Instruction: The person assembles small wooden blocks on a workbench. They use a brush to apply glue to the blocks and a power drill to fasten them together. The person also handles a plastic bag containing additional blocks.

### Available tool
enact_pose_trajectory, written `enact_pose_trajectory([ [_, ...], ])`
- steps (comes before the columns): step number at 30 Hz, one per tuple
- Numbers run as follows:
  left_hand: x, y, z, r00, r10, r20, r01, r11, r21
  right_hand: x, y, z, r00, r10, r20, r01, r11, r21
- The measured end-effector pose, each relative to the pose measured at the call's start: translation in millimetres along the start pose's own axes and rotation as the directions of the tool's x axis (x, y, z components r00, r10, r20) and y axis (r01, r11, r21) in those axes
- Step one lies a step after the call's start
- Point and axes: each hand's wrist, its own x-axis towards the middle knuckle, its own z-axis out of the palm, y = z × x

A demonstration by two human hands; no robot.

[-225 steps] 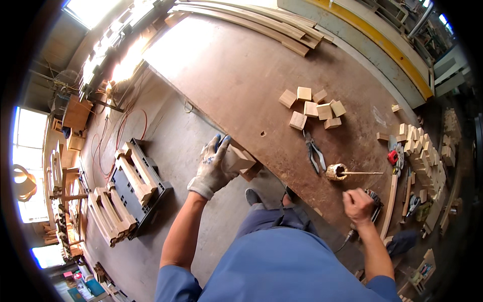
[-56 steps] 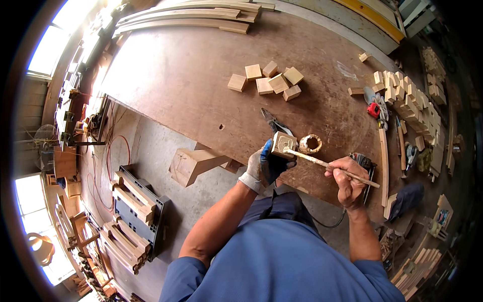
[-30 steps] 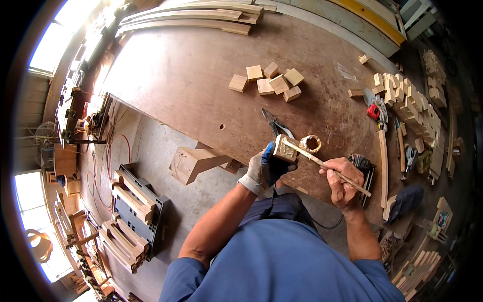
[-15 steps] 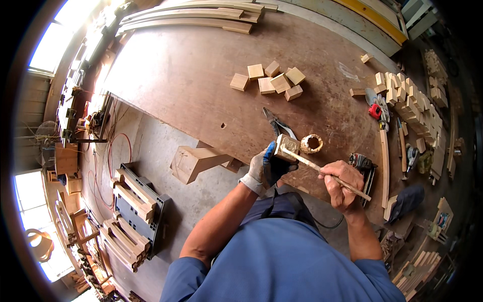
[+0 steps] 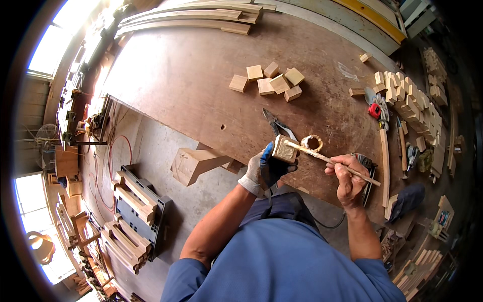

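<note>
A small square wooden block (image 5: 285, 154) is gripped in my left hand (image 5: 261, 173), which wears a white glove with blue-black fingers. Its upward face is smeared with pale, creamy paste. Bare-skinned, my right hand (image 5: 348, 176) is closed around a thin wooden stick (image 5: 322, 157), whose paste-coated tip rests on that face near its far edge. Just beyond the stick stands a round pot (image 5: 320, 143) with paste caked on its rim and a dark inside. Pliers (image 5: 275, 123) with grey handles lie on the table beyond the block.
Several loose wooden blocks (image 5: 265, 86) lie farther out on the brown table (image 5: 191, 75). At right are stacked blocks (image 5: 410, 103), a red tape measure (image 5: 374, 110), a hammer (image 5: 403, 151) and a power tool (image 5: 363, 162). Long wooden strips (image 5: 186, 24) lie at the far edge.
My right hand has shifted a little to the right with the stick. The tip has slid toward the block's far edge, and the paste looks more spread over the face.
</note>
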Motion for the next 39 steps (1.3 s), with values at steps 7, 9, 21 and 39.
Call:
enact_pose_trajectory([
  [7,0,1,-2,0.999,0.021,-0.050,-0.022,1.000,-0.022,-2,-4,-3,0.999,-0.027,0.028,0.028,0.998,-0.052],
  [9,1,0,-2,0.999,0.035,-0.037,-0.036,0.999,-0.025,-2,-7,-3,0.991,-0.105,0.081,0.112,0.990,-0.088],
  [21,1,2,5,0.996,0.075,-0.039,-0.079,0.993,-0.091,4,9,-32,0.941,0.220,-0.256,-0.219,0.975,0.033],
  [39,-219,69,44,0.748,0.647,-0.150,-0.311,0.541,0.781,12,124,0,0.699,0.715,-0.010,-0.693,0.674,-0.256],
])
